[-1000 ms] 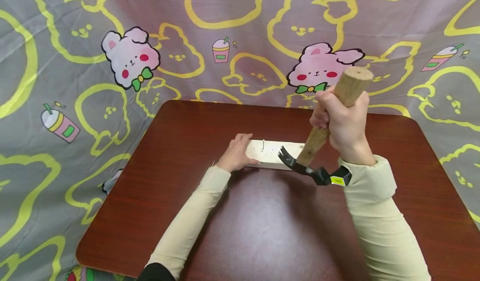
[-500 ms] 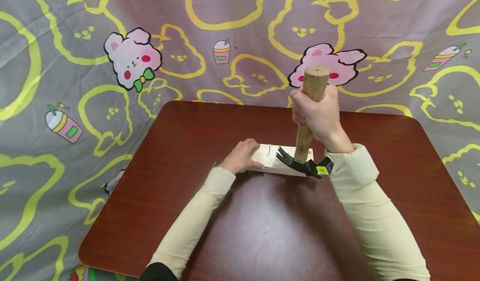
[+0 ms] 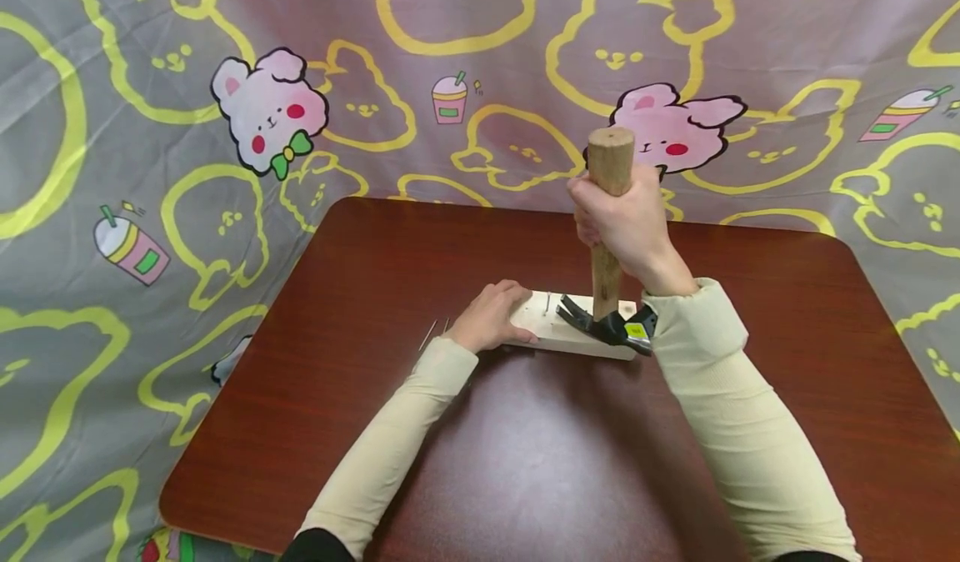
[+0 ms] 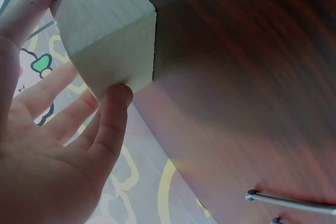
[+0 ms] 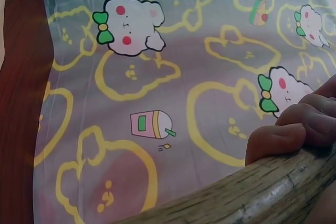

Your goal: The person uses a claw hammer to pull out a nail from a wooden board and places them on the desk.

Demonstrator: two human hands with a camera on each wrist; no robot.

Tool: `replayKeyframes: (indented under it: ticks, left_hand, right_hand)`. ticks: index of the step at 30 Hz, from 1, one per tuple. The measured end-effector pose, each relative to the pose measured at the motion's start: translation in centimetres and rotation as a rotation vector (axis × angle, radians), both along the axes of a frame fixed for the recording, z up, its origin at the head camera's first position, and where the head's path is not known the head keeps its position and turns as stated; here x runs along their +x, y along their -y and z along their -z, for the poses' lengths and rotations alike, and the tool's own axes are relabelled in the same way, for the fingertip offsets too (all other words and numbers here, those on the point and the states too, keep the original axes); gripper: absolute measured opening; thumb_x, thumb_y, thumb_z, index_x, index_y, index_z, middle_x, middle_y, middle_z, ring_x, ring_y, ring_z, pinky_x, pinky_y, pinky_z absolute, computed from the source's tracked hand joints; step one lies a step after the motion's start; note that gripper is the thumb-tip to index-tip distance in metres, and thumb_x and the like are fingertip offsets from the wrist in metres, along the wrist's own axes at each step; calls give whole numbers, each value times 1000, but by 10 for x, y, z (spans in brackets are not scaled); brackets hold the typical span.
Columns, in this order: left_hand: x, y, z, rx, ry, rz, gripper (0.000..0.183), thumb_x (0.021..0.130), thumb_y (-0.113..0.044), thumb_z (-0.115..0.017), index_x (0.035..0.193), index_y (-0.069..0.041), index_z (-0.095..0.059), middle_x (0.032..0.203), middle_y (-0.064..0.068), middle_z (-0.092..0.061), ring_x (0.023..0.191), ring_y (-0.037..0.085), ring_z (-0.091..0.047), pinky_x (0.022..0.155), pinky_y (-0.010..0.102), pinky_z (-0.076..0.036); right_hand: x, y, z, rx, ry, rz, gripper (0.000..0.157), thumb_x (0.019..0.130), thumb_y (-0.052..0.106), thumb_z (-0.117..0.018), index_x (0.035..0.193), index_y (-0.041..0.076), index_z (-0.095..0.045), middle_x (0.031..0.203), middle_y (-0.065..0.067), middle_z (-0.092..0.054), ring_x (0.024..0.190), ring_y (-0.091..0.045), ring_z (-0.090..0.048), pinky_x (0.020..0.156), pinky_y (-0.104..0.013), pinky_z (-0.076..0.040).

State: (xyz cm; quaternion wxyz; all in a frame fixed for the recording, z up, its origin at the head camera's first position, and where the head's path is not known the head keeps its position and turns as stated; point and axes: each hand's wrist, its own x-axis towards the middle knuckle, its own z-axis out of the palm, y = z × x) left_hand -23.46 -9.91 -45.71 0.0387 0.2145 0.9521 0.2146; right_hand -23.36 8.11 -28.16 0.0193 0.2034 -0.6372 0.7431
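Observation:
In the head view my left hand (image 3: 491, 316) holds the left end of a pale wooden block (image 3: 540, 346), thumb on the near side and fingers on the far side. The left wrist view shows the same hand (image 4: 63, 145) around the block's end (image 4: 115, 61). A nail (image 3: 547, 304) stands upright in the block's top. My right hand (image 3: 626, 224) grips the wooden handle of a claw hammer (image 3: 606, 283), handle nearly upright, black head down at the block's right part. Its claw points left towards the nail. Whether the head touches the block I cannot tell.
Loose nails (image 3: 427, 334) lie on the dark red-brown table (image 3: 300, 395), left of the left wrist; the left wrist view shows nails (image 4: 286, 200) there too. A grey patterned cloth (image 3: 510, 37) with cartoon figures hangs behind and beside the table.
My right hand has brought the hammer left and tipped its handle more upright, its head now at the block's right part. Left hand and block have shifted slightly right and nearer, uncovering loose nails.

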Motion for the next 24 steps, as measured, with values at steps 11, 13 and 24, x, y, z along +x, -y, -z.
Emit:
replayKeyframes:
  ticks: [11, 13, 24]
  left_hand:
    - [-1, -2, -1, -21, -10, 11, 75, 70, -41, -84, 133, -10, -58, 133, 6, -56, 120, 31, -52, 105, 38, -42]
    - [-1, -2, -1, -20, -9, 7, 75, 70, -41, -85, 133, -10, -58, 133, 6, -56, 119, 31, -52, 104, 39, -42]
    - [-1, 1, 1, -7, -1, 2, 75, 69, -40, -85, 131, -8, -59, 131, 8, -57, 119, 31, -54, 104, 39, -43]
  right_hand:
    - [-11, 14, -2, 66, 36, 63, 25, 82, 2, -54, 58, 4, -49, 44, 0, -42, 37, -13, -38, 36, -25, -32]
    - [-12, 17, -1, 74, 41, 69, 24, 82, 2, -54, 59, 4, -49, 44, 0, -42, 37, -12, -38, 37, -25, -33]
    - [-16, 27, 2, 56, 44, 71, 24, 81, 1, -54, 57, 5, -49, 43, 1, -41, 35, -11, -38, 35, -25, -33]
